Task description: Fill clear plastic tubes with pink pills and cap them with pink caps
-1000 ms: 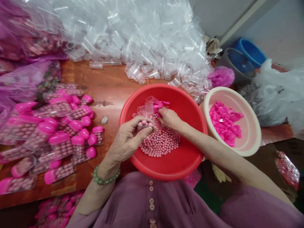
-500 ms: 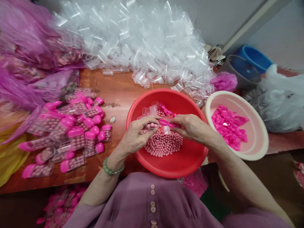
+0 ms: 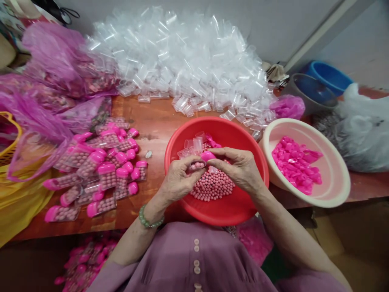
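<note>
Over the red basin (image 3: 243,202), my left hand (image 3: 179,180) grips a small clear tube (image 3: 197,165) filled with pink balls. My right hand (image 3: 238,166) holds a pink cap (image 3: 208,155) at the tube's open mouth, touching it. Under both hands lies a heap of loose pink balls (image 3: 214,187). A few empty clear tubes (image 3: 194,144) and pink caps lie at the basin's far side.
A cream bowl (image 3: 334,194) of pink caps (image 3: 296,164) stands to the right. Several filled, capped tubes (image 3: 103,172) lie left on the wooden table (image 3: 154,117). A big pile of empty clear tubes (image 3: 182,65) fills the back. Pink bags (image 3: 51,77) sit at left.
My right hand picked a pink cap from the basin's far side and brought it to the mouth of the filled tube in my left hand. The view shifted left.
</note>
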The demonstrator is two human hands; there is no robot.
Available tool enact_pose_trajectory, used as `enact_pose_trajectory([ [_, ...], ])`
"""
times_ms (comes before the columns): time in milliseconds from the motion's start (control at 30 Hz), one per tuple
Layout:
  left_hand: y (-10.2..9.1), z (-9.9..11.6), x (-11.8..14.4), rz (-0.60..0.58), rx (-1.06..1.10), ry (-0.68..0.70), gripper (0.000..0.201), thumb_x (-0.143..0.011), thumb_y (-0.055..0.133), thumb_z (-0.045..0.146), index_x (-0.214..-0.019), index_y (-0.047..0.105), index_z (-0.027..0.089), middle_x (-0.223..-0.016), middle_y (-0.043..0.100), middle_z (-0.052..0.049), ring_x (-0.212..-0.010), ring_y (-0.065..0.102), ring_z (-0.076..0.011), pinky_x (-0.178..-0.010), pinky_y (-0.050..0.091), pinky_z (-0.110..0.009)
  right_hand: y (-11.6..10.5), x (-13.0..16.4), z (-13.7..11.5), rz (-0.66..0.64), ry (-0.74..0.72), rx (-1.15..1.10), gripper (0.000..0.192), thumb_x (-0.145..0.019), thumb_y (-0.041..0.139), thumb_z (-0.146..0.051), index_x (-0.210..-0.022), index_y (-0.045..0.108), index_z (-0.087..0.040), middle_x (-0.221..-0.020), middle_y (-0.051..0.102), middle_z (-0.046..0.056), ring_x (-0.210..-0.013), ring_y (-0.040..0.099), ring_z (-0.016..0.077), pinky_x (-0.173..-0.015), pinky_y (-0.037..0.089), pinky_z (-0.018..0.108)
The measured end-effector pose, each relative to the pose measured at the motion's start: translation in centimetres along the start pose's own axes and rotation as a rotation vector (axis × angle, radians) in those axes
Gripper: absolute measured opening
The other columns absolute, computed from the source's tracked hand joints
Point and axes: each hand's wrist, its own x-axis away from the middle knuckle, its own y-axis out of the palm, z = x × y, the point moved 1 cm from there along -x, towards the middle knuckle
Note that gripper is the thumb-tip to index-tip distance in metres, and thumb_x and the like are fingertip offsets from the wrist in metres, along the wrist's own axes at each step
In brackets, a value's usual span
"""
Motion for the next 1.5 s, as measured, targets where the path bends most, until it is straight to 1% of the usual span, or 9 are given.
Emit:
enact_pose_trajectory([
  [200, 0.3, 0.0, -0.1, -0.074, 0.108, -0.051, 0.017, -0.086, 0.063, 0.031, -0.092, 0.067, 0.015, -0.076, 0.059, 0.0, -0.072, 0.054, -0.0125, -0.072, 0.045, -0.025, 0.1, 0.2, 0.7, 0.052, 0.029, -0.083, 0.02, -0.081, 0.073, -0.031, -0.099, 0.076, -0.022, -0.093, 0.078, 0.003, -0.086, 0.072, 0.0175, -0.084, 0.059, 0.034],
  [333, 0.4, -0.3, -0.2, -0.171, 0.345, -0.176, 0.023, -0.087, 0.063, 0.036, -0.097, 0.061, 0.016, -0.078, 0.059, -0.001, -0.073, 0.056, -0.0132, -0.071, 0.047, -0.027, 0.0, 0.1, 0.7, 0.124, 0.056, -0.13, 0.023, -0.083, 0.072, -0.03, -0.105, 0.075, -0.023, -0.1, 0.077, 0.003, -0.093, 0.071, 0.0175, -0.09, 0.057, 0.035],
  [433, 0.4, -0.6, -0.4, -0.172, 0.403, -0.206, 0.025, -0.085, 0.066, 0.035, -0.098, 0.06, 0.016, -0.077, 0.057, 0.0, -0.069, 0.053, -0.0123, -0.068, 0.046, -0.026, 0.4, 0.0, 0.1, 0.117, 0.001, -0.07, 0.026, -0.083, 0.072, -0.029, -0.108, 0.074, -0.024, -0.105, 0.076, 0.004, -0.094, 0.071, 0.0179, -0.091, 0.057, 0.036],
  [700, 0.3, -0.9, -0.7, -0.197, 0.442, -0.178, 0.024, -0.082, 0.071, 0.034, -0.092, 0.061, 0.014, -0.073, 0.053, 0.001, -0.066, 0.049, -0.0094, -0.063, 0.043, -0.023, 1.2, -0.3, -0.1, 0.027, -0.104, 0.093, 0.015, -0.084, 0.07, -0.025, -0.098, 0.075, -0.025, -0.09, 0.077, 0.002, -0.082, 0.07, 0.0176, -0.082, 0.057, 0.035],
  [1033, -0.4, -0.6, -1.1, -0.343, 0.637, -0.302, 0.038, -0.078, 0.076, 0.047, -0.08, 0.061, 0.012, -0.071, 0.06, -0.001, -0.062, 0.056, -0.0074, -0.057, 0.046, -0.019, 1.2, -0.5, 0.0, 0.029, -0.07, 0.1, 0.014, -0.084, 0.071, -0.025, -0.096, 0.074, -0.022, -0.085, 0.076, 0.001, -0.078, 0.069, 0.0155, -0.076, 0.056, 0.031],
  [1167, -0.6, -1.1, -1.3, -0.351, 0.861, -0.43, 0.04, -0.074, 0.08, 0.047, -0.085, 0.064, 0.011, -0.076, 0.064, -0.004, -0.066, 0.062, -0.0104, -0.06, 0.052, -0.021, 1.2, -0.7, 0.1, 0.028, -0.105, 0.205, 0.015, -0.088, 0.065, -0.027, -0.1, 0.072, -0.022, -0.092, 0.076, 0.003, -0.084, 0.07, 0.0162, -0.081, 0.056, 0.032],
  [1267, -0.9, -1.6, -1.4, -0.32, 1.026, -0.484, 0.042, -0.081, 0.071, 0.051, -0.09, 0.067, 0.011, -0.079, 0.068, -0.008, -0.068, 0.065, -0.0143, -0.062, 0.056, -0.025, 1.2, -1.0, 0.1, -0.093, -0.186, 0.287, 0.031, -0.089, 0.064, -0.037, -0.115, 0.065, -0.02, -0.104, 0.074, 0.007, -0.092, 0.07, 0.0192, -0.086, 0.056, 0.035],
  [1367, -1.1, -1.9, -1.6, -0.297, 1.108, -0.493, 0.043, -0.094, 0.054, 0.049, -0.095, 0.068, 0.008, -0.08, 0.07, -0.011, -0.07, 0.066, -0.0154, -0.066, 0.055, -0.025, 1.3, -1.1, 0.3, -0.198, -0.341, 0.38, 0.068, -0.076, 0.074, -0.053, -0.129, 0.052, -0.016, -0.12, 0.067, 0.015, -0.106, 0.066, 0.0273, -0.09, 0.056, 0.043],
  [1500, -1.0, -1.7, -1.8, -0.253, 1.13, -0.5, 0.041, -0.101, 0.042, 0.039, -0.104, 0.067, 0.005, -0.081, 0.07, -0.012, -0.069, 0.067, -0.0162, -0.069, 0.055, -0.027, 2.0, -1.1, 0.7, -0.173, -0.482, 0.56, 0.084, -0.071, 0.075, -0.058, -0.133, 0.043, -0.011, -0.124, 0.061, 0.022, -0.113, 0.06, 0.0345, -0.091, 0.054, 0.051],
])
